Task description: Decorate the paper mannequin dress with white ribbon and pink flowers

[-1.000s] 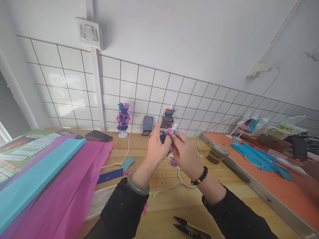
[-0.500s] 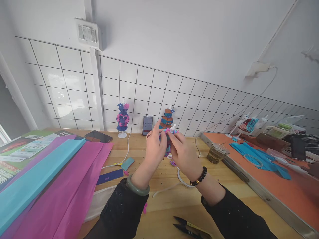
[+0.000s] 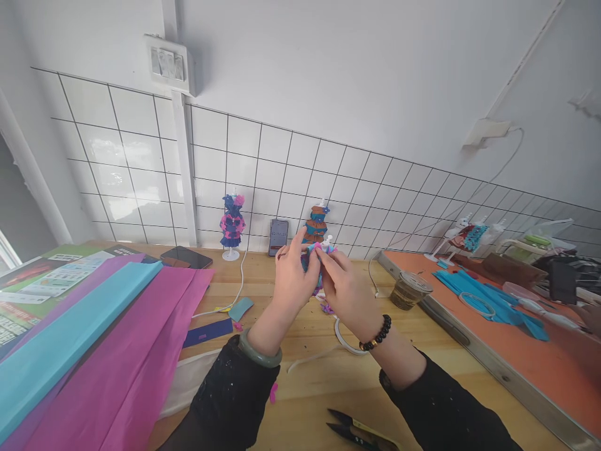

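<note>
Near the middle of the head view, my left hand (image 3: 295, 275) and my right hand (image 3: 350, 291) meet around a small white doll form in pink, blue and purple paper (image 3: 318, 285). My left thumb presses at its upper part, with the index finger pointing up. The right fingertips pinch a pink bit at the top, close to the left thumb. Much of the form is hidden by my hands. Behind it stands a form in a brown and teal dress (image 3: 315, 224). Another, in navy and pink (image 3: 231, 222), stands further left.
Pink paper (image 3: 126, 351) and blue paper (image 3: 84, 332) lie at left. Black snips (image 3: 357, 431) are at the front, a tape roll (image 3: 346, 341) beneath my right wrist. A lidded cup (image 3: 410, 290) stands right, beside an orange board (image 3: 526, 369). A phone (image 3: 278, 237) leans on the wall.
The left thumb has moved slightly right and down, nearer the right fingertips. Otherwise both hands stay around the small form, and the view has shifted slightly.
</note>
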Tool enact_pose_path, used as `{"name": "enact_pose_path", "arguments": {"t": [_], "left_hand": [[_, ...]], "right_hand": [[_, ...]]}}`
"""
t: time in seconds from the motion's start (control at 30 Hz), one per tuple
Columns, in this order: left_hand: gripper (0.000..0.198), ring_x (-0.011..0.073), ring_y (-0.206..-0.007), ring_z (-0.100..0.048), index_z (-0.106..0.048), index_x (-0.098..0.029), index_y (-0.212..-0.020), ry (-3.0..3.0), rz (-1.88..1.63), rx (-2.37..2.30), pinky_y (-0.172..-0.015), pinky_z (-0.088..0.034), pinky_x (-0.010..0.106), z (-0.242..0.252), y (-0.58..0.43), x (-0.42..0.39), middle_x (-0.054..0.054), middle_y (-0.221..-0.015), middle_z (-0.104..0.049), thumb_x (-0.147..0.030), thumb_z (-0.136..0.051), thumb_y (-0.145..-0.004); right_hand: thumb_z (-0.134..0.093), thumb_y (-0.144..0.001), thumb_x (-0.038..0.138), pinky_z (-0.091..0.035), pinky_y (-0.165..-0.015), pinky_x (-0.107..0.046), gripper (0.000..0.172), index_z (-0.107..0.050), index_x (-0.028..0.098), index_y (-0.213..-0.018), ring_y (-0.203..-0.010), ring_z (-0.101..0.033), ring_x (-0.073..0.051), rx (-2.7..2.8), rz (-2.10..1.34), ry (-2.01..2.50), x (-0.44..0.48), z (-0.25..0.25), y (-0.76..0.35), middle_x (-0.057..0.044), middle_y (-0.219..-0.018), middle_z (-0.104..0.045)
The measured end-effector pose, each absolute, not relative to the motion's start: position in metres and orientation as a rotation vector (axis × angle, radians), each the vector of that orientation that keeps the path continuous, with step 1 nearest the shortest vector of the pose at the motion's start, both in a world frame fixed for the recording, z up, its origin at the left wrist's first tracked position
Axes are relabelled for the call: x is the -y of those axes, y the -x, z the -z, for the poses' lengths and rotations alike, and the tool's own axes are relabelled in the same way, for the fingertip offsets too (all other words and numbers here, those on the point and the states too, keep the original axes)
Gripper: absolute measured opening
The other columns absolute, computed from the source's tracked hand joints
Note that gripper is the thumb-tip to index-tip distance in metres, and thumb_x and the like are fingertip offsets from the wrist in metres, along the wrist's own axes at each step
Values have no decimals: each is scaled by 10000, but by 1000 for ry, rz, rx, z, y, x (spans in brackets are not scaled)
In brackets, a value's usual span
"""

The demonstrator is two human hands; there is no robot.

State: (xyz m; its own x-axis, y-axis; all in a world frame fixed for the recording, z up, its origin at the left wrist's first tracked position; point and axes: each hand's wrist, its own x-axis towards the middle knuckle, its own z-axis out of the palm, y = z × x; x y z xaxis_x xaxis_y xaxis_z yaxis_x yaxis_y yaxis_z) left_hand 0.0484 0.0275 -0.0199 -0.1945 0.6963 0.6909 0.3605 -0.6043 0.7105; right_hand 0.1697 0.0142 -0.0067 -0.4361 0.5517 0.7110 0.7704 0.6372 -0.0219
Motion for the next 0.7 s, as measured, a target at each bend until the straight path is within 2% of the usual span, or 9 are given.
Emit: {"name": "enact_pose_path", "arguments": {"t": [0.13, 0.27, 0.43, 0.53, 0.7], "left_hand": [[487, 183, -931, -595, -356, -236, -1315, -1745, -1882, -1206, -823, -436, 352, 20, -48, -27, 62, -1000, -657, -251, -466, -840], [479, 170, -896, -601, -375, -251, -1301, -1685, -1887, -1201, -791, -444, 332, 20, -48, -27, 52, -983, -656, -245, -474, -833], [465, 169, -956, -581, -371, -251, -1295, -1639, -1876, -1171, -793, -436, 320, 20, -47, -28, 44, -993, -647, -252, -464, -839], [477, 168, -958, -580, -367, -256, -1300, -1617, -1867, -1148, -798, -432, 322, 21, -47, -28, 44, -996, -648, -262, -475, -835], [495, 169, -968, -577, -358, -261, -1308, -1599, -1848, -1122, -825, -424, 332, 21, -47, -28, 45, -996, -650, -258, -483, -829]], "right_hand": [[-356, -837, 102, -460, -572, -312, 444, -463, 203, -1256, -732, -557, -189, 2137, 349, 1034, -13, 7, -169, -89, -945, -548], [-372, -836, 110, -477, -616, -318, 446, -473, 227, -1254, -795, -563, -186, 2080, 106, 1057, -12, 5, -168, -92, -1028, -554], [-391, -834, 120, -482, -591, -288, 428, -495, 256, -1226, -731, -547, -152, 1989, -187, 1055, -10, -1, -167, -49, -946, -583], [-395, -831, 117, -487, -614, -295, 418, -509, 256, -1209, -719, -543, -148, 1978, -182, 1026, -9, -3, -166, -38, -893, -579], [-395, -827, 107, -494, -684, -330, 391, -540, 249, -1160, -826, -562, -169, 2004, -117, 1011, -9, -2, -166, -65, -1015, -577]]}}
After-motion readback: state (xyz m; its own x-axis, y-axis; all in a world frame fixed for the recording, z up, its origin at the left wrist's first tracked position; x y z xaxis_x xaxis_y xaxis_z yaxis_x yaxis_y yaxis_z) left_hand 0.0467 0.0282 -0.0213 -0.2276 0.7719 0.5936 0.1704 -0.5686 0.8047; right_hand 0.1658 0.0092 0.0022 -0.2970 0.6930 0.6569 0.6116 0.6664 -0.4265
